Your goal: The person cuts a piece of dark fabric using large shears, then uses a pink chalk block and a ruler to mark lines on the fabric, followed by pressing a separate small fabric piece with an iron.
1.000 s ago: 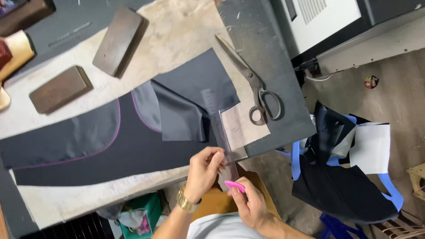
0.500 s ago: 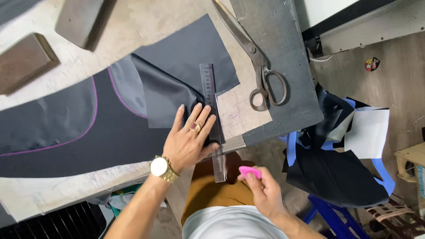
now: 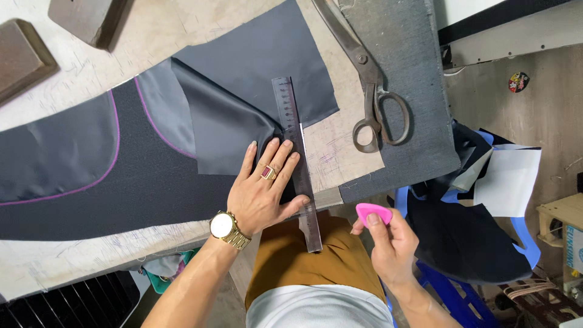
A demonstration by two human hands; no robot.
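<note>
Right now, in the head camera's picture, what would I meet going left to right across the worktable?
Brown block → dark fabric with purple line → left hand → ruler → scissors → pink chalk in right hand.

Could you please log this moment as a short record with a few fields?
Left hand: left hand lies flat, pressing a ruler onto dark fabric
Right hand: right hand pinches a pink chalk piece off the table edge
Nearby: scissors to the right of the ruler; two blocks at the far left
Surface: worn table
</note>
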